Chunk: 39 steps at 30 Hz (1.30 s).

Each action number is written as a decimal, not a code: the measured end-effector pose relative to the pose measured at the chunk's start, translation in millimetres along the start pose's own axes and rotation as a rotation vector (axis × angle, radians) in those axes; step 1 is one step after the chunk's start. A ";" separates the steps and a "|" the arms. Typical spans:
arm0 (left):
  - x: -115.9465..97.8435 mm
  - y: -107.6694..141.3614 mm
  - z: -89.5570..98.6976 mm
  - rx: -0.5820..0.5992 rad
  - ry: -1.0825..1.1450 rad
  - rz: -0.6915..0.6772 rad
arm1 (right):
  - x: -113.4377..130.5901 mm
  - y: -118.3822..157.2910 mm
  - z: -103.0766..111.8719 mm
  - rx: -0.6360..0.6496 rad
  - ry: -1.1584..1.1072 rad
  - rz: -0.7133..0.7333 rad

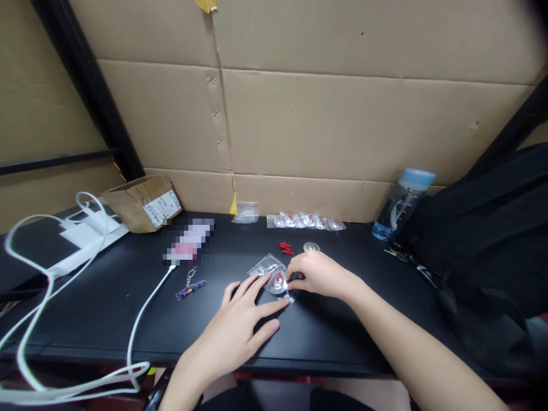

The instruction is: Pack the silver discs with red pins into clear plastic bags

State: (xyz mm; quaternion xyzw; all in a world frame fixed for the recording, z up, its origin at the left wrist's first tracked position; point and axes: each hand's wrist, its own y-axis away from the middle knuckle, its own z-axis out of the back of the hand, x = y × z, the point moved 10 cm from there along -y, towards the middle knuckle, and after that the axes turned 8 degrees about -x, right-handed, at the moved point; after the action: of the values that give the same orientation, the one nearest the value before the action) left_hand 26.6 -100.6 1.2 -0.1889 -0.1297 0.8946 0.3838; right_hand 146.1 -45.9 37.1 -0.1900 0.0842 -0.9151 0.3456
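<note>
A small clear plastic bag [269, 266] lies on the black table, with a round, shiny disc [278, 282] in it and a bit of red on top. My left hand [244, 317] rests flat with fingers spread, its fingertips touching the bag's left and near edges. At the bag's right edge, the fingers of my right hand [314, 275] are pinched together on the plastic; the exact grip is partly hidden. Just beyond the right hand sits a loose round disc [311, 247], and beside it a small pile of red pieces [286, 248].
Several bagged discs [308, 221] line the cardboard wall, near a clear packet [246, 212]. A water bottle [402, 202] and black bag [492, 245] stand right. Leftward are a cardboard box [143, 202], a blurred phone [188, 241], a keychain [190, 290] and a white cable [145, 308].
</note>
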 end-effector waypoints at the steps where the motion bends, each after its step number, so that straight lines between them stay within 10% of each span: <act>1: -0.1 0.0 0.3 -0.003 -0.001 -0.001 | 0.0 -0.7 0.8 -0.022 0.015 -0.001; 15: -0.3 -3.0 2.9 0.011 0.009 0.014 | -4.5 -13.1 -6.2 -0.287 0.193 -0.116; 25: 14.6 -4.7 13.8 -0.112 -0.028 0.158 | -0.3 -0.9 3.6 -0.024 -0.188 0.074; 39: 36.9 -7.1 29.9 -0.281 -0.075 0.362 | -4.0 -5.7 1.3 -0.082 -0.235 0.019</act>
State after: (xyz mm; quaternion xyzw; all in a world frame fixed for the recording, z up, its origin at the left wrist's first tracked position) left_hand -5.4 -71.2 21.9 -0.2274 -0.2310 0.9284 0.1820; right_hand 146.0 -39.1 38.7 -0.3090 0.0826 -0.8789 0.3537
